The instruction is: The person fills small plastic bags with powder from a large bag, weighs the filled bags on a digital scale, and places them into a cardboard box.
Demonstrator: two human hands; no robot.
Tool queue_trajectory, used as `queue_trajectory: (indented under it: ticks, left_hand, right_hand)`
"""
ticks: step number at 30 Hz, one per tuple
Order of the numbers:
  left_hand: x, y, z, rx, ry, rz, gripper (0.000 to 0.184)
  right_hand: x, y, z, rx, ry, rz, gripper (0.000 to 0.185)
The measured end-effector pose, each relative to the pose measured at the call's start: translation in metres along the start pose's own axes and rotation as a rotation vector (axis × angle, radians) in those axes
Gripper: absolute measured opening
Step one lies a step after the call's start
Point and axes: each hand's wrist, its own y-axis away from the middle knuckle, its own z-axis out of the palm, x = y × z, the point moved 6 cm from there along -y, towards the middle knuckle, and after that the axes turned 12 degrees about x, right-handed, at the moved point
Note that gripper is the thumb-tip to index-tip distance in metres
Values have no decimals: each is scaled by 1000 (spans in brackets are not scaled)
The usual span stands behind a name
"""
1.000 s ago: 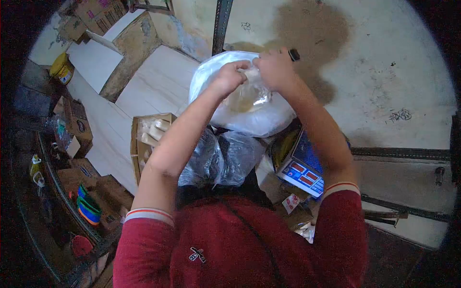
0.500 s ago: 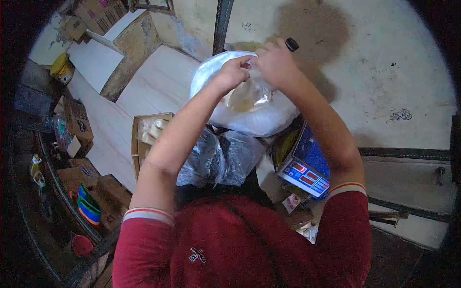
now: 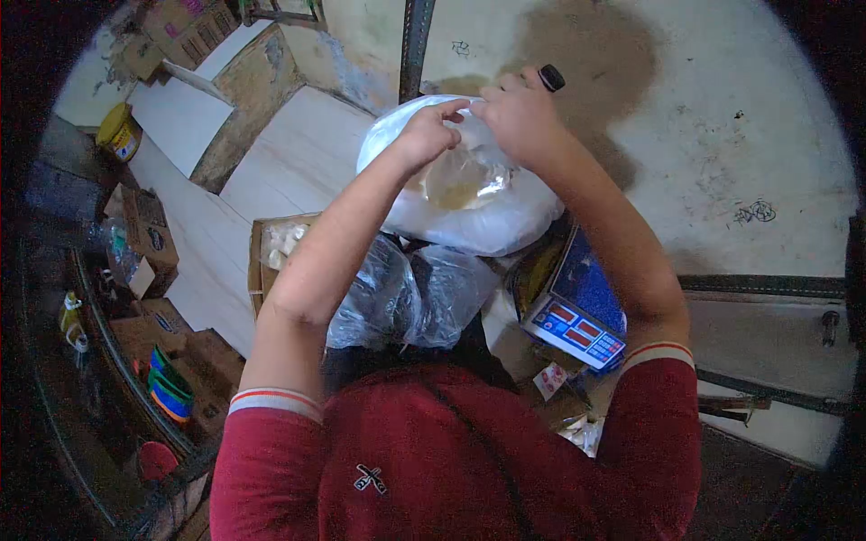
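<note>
Bare hands over a rounded white plastic sack [image 3: 483, 233]. Clear, glossy plastic film [image 3: 457, 176] lay in the middle of the sack, below both hands. The left hand [image 3: 426, 135] had its index finger extended towards the right hand [image 3: 519, 124], whose fingers were curled; whether either hand's fingers were clamped on plastic could not be told. Grey translucent plastic wrapping [image 3: 454, 290] lay between sack and wearer. An open brown cardboard box [image 3: 256, 270] stood beside the left forearm; a blue electronic scale with red displays [image 3: 577, 330] stood near the right.
</note>
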Motion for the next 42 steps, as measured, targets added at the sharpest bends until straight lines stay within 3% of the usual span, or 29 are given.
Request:
queue_trajectory:
  ticks: [3, 9, 12, 13, 16, 21, 24, 27, 28, 29, 32, 36, 41, 42]
  left_hand:
    - [11, 5, -4, 48, -36, -2, 53]
    - [-11, -4, -11, 89, -102, 39, 38]
    - [-19, 1, -16, -14, -494, -179, 23]
    - [-30, -1, -17, -13, -495, -184, 23]
    - [-56, -7, -22, -3, -876, 14, 22]
    - [-53, -4, -36, 13, -912, 53, 22]
    - [-51, 6, -40, 45, -115, -227, 25]
    - [-32, 19, -39, 85, 101, -280, 30]
    - [-28, 21, -41, 103, 213, -307, 32]
    - [-24, 21, -43, 104, 214, -307, 32]
    - [-16, 22, -40, 61, 228, -263, 41]
    - [-14, 16, -39, 83, 81, -228, 43]
    - [-1, 12, -48, 258, 86, -52, 37]
    - [1, 8, -52, 289, -80, -29, 34]
  right_hand:
    - [4, 2, 0, 12, 22, -2, 24]
    - [36, 38, 5, -71, -33, 293, 31]
    - [35, 72, 35, -144, -53, 371, 35]
    - [27, 83, 48, -172, -66, 373, 37]
    - [-1, 108, 89, -341, -162, 440, 41]
    - [-42, 121, 130, -330, -314, 527, 39]
    - [-62, 126, 153, -331, -346, 558, 42]
    - [-72, 118, 162, -347, -379, 541, 44]
    - [-62, 102, 138, -105, -451, 575, 42]
    - [-51, 89, 114, 136, -518, 606, 41]
    - [-41, 47, 72, 311, -753, 520, 28]
    - [-30, 19, 105, 124, -654, 445, 15]
    - [-21, -1, 85, 145, -585, 351, 8]
    - [-24, -1, 85, 134, -584, 318, 9]
